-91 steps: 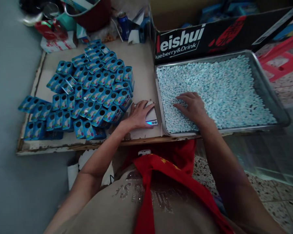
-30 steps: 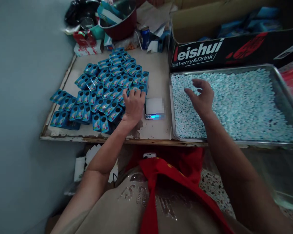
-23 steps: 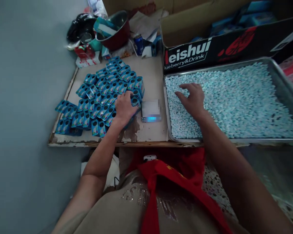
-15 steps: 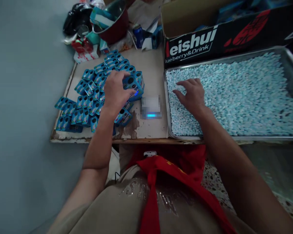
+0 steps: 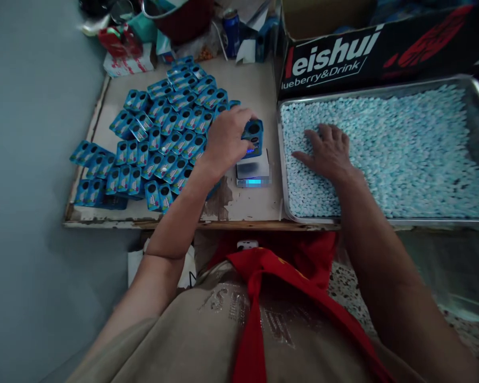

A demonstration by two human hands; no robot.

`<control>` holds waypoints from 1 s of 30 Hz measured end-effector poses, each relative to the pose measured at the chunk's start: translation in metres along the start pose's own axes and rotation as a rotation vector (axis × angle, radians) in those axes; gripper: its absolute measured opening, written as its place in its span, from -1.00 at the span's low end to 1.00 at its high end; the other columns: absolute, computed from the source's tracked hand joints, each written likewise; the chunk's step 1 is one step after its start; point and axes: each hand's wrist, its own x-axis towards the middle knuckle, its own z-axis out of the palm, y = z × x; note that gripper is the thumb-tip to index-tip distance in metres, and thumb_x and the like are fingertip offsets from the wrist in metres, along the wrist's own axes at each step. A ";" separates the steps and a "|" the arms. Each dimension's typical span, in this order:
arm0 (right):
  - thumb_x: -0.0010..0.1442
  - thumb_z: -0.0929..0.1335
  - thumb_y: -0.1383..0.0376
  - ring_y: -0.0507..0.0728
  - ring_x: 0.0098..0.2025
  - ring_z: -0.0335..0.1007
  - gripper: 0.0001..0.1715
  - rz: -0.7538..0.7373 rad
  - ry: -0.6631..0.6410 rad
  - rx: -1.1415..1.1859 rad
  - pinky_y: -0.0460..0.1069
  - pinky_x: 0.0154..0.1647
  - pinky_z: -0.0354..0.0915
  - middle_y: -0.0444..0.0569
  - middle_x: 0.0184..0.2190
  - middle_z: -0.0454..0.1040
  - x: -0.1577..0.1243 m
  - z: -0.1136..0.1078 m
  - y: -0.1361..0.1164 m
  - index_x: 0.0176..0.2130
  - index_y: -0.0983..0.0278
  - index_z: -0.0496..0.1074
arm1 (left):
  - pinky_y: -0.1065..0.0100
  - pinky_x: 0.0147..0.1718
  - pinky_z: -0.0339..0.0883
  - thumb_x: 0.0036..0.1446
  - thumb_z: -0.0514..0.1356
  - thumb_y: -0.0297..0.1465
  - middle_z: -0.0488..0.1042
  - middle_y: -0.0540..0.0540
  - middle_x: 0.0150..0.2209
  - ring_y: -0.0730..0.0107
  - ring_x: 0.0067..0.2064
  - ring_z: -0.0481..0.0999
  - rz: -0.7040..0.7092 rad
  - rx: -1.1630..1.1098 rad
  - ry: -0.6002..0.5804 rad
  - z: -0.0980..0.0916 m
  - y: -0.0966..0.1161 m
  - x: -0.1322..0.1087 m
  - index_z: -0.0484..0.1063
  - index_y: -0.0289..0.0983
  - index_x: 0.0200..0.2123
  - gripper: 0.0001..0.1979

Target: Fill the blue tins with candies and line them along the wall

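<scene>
Left grip: the person's left grip (image 5: 229, 135) is closed around a blue pack (image 5: 254, 137), thumb near, fingers on the far side.
Blue pack: held tilted over the far part of a small scale (image 5: 253, 170), its dark round spots showing; whether it touches the scale cannot be told.
Scale: the pale platform sits between packs and tray, its display glowing blue at the near edge, digits unreadable.
Right grip: the right grip (image 5: 330, 151) rests palm down with fingers spread on pale blue pellets (image 5: 407, 154), clenched on nothing.
Tray: a metal tray (image 5: 280, 143) bears the pellets, just beside the scale.
Packs: blue packs (image 5: 170, 125) crowd the left of a worn bench (image 5: 257, 85).
Behind: a black carton (image 5: 331, 58) printed "eishui" stands beyond the tray; a blue can (image 5: 231, 34) and a dark red bowl (image 5: 186, 24) stand farther left.
</scene>
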 end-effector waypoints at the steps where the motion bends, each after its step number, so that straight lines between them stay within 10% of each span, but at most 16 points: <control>1: 0.59 0.37 -0.09 0.64 0.46 0.20 -0.35 0.010 -0.015 -0.028 0.46 0.39 0.20 0.38 0.47 0.36 0.000 -0.001 -0.004 0.42 0.22 0.47 | -0.04 0.34 0.50 0.13 0.47 -0.53 0.66 -0.08 0.21 -0.12 0.31 0.60 0.011 -0.002 -0.015 0.003 0.002 0.001 0.66 -0.01 0.12 -0.50; 9: 0.52 0.27 0.22 0.44 0.04 0.48 -0.77 0.070 -0.006 0.004 0.22 0.06 0.28 0.28 -0.05 0.63 0.012 -0.005 -0.012 -0.15 0.19 0.49 | 0.01 0.41 0.47 0.20 0.46 -0.60 0.66 -0.13 0.23 -0.04 0.33 0.60 0.087 -0.023 -0.132 0.034 0.005 0.006 0.64 -0.14 0.17 -0.50; 14: 0.38 0.36 0.16 0.26 -0.36 0.16 -0.71 0.210 0.146 0.254 0.16 -0.17 0.05 -0.05 -0.50 0.24 0.013 -0.010 -0.009 -0.35 0.09 0.22 | 0.02 0.43 0.46 0.15 0.56 -0.45 0.62 -0.19 0.28 -0.11 0.36 0.57 0.065 -0.033 -0.177 0.021 -0.010 0.002 0.60 -0.10 0.32 -0.34; 20: 0.40 0.22 -0.28 0.21 -0.45 -0.01 -0.42 0.556 0.370 0.935 0.15 -0.32 0.02 -0.16 -0.50 0.01 0.028 -0.018 0.026 -0.37 0.04 0.03 | -0.32 0.65 0.13 -0.06 0.59 -0.47 0.46 -0.11 0.50 -0.33 0.63 0.23 0.018 0.091 -0.129 -0.019 -0.051 0.025 0.59 0.06 0.35 -0.14; 25: 0.32 0.25 -0.32 0.16 -0.44 -0.11 -0.33 0.518 0.128 1.282 0.15 -0.34 -0.09 -0.17 -0.43 -0.09 0.035 -0.013 0.079 -0.42 0.05 -0.09 | -0.49 0.71 -0.29 -0.14 0.52 -0.45 0.43 0.24 0.50 -0.25 0.75 -0.15 0.068 0.094 -0.295 0.003 -0.068 0.043 0.69 0.21 -0.03 -0.42; 30: 0.44 0.25 -0.17 0.20 -0.40 0.13 -0.40 0.586 0.277 1.276 0.15 -0.32 0.11 -0.14 -0.45 -0.02 0.041 -0.014 0.089 -0.41 0.06 -0.09 | -0.50 0.70 -0.38 -0.02 0.59 -0.24 0.47 0.20 0.46 -0.07 0.69 -0.23 -0.084 0.008 -0.221 0.026 -0.065 0.043 0.60 0.06 0.08 -0.44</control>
